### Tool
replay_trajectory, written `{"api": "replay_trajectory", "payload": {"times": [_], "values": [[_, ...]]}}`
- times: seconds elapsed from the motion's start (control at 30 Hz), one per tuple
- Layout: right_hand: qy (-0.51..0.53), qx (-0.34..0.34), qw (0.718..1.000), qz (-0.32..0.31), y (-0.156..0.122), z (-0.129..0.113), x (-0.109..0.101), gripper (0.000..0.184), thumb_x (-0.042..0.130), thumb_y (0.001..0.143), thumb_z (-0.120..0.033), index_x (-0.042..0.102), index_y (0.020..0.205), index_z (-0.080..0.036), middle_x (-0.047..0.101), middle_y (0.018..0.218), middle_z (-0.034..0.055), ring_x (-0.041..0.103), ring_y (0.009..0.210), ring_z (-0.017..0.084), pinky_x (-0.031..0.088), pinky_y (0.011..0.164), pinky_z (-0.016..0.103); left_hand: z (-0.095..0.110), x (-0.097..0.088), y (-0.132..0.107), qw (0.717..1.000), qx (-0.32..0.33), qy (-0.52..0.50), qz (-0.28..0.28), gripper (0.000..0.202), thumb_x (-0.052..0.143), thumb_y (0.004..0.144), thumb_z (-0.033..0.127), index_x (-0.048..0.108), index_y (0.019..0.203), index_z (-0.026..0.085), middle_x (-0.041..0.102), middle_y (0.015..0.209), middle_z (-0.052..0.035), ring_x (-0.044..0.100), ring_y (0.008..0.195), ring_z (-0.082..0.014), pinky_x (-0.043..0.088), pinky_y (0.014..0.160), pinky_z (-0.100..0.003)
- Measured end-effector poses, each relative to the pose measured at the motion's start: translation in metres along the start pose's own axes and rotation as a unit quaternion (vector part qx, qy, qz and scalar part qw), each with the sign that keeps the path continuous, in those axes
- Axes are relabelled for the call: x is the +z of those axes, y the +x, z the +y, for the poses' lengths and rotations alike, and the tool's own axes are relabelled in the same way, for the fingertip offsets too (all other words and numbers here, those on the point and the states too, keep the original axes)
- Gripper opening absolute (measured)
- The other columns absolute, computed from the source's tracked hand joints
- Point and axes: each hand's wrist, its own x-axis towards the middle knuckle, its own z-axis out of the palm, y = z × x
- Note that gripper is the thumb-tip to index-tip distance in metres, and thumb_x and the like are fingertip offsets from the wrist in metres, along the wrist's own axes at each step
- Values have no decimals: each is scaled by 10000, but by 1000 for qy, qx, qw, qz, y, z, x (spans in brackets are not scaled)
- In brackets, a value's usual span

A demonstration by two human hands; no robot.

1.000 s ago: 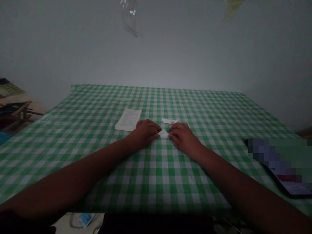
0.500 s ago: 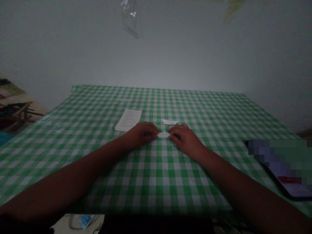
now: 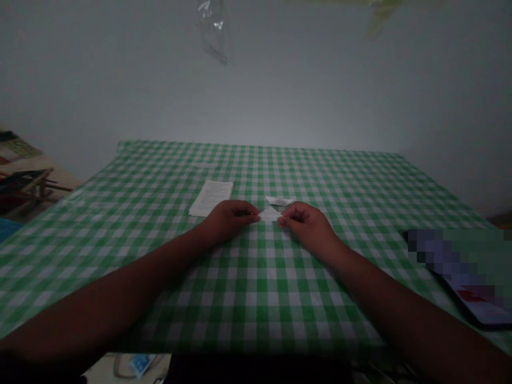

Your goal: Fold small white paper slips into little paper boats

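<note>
A small folded piece of white paper (image 3: 270, 215) lies between my hands on the green gingham tablecloth (image 3: 120, 256). My left hand (image 3: 230, 220) pinches its left tip, and my right hand (image 3: 306, 225) holds its right end between curled fingers. Just beyond it, a second small white paper piece (image 3: 279, 201) lies close to my right fingers, partly hidden behind them. A printed white sheet (image 3: 210, 198) lies past my left hand, almost touching its knuckles.
A dark phone (image 3: 476, 304), partly blurred out, lies at the right edge of the table. The cloth ends at a pale wall behind. Clear plastic (image 3: 212, 26) hangs at the top. Household items sit low at the left and below the near table edge.
My fingers have moved from pressing flat to pinching the folded paper. It now looks wider and more open, and my right hand has curled and risen slightly.
</note>
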Motion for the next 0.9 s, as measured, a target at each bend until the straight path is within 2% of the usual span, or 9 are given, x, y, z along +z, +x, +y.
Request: {"api": "replay_trajectory", "payload": {"times": [0.1, 0.2, 0.3, 0.4, 0.6, 0.73, 0.9], "values": [[61, 34, 998, 6, 0, -2, 3, 139, 718, 736, -284, 594, 759, -225, 662, 665, -21, 618, 629, 155, 448, 601, 294, 0, 2, 0, 999, -27, -38, 14, 274, 769, 722, 375, 752, 938, 208, 739, 862, -19, 666, 799, -174, 513, 735, -293], [99, 64, 993, 30, -1, -3, 5, 244, 759, 691, -267, 575, 848, -236, 684, 638, -36, 651, 616, 160, 463, 608, 288, 2, 3, -2, 997, -39, -56, 34, 323, 789, 694, 355, 738, 978, 211, 719, 839, -8, 644, 726, -147, 495, 657, -264], [112, 86, 989, 45, -1, -3, 6, 256, 778, 673, -267, 597, 848, -225, 704, 640, -20, 664, 611, 160, 472, 610, 287, 5, 5, -4, 996, -49, -54, 47, 263, 785, 695, 379, 720, 859, 184, 687, 755, -1, 598, 639, -126, 450, 577, -243], [144, 91, 984, 55, -2, -2, 7, 209, 793, 665, -274, 623, 769, -211, 708, 645, -7, 669, 608, 157, 475, 597, 281, 6, 6, -6, 997, -47, -47, 50, 270, 760, 723, 419, 674, 785, 171, 655, 701, 3, 558, 586, -116, 416, 535, -237], [181, 53, 980, 70, -5, 2, 11, 183, 799, 689, -268, 633, 747, -217, 702, 649, -21, 667, 614, 146, 474, 608, 271, 11, 10, -11, 999, 20, 0, 48, 211, 684, 808, 384, 610, 784, 188, 670, 734, 12, 605, 680, -135, 463, 648, -261], [179, 37, 980, 79, -5, 2, 12, 144, 779, 713, -256, 649, 761, -220, 703, 661, -22, 670, 638, 142, 488, 652, 278, 12, 13, -14, 995, 61, 47, 56, 184, 648, 843, 365, 613, 792, 192, 653, 746, 22, 582, 684, -126, 459, 666, -262], [174, 45, 980, 86, -5, -1, 12, 124, 770, 723, -268, 683, 797, -221, 723, 690, -6, 679, 666, 149, 509, 689, 295, 12, 13, -14, 994, 58, 57, 69, 202, 646, 846, 399, 633, 832, 198, 666, 789, 9, 597, 720, -140, 476, 695, -276]]}}
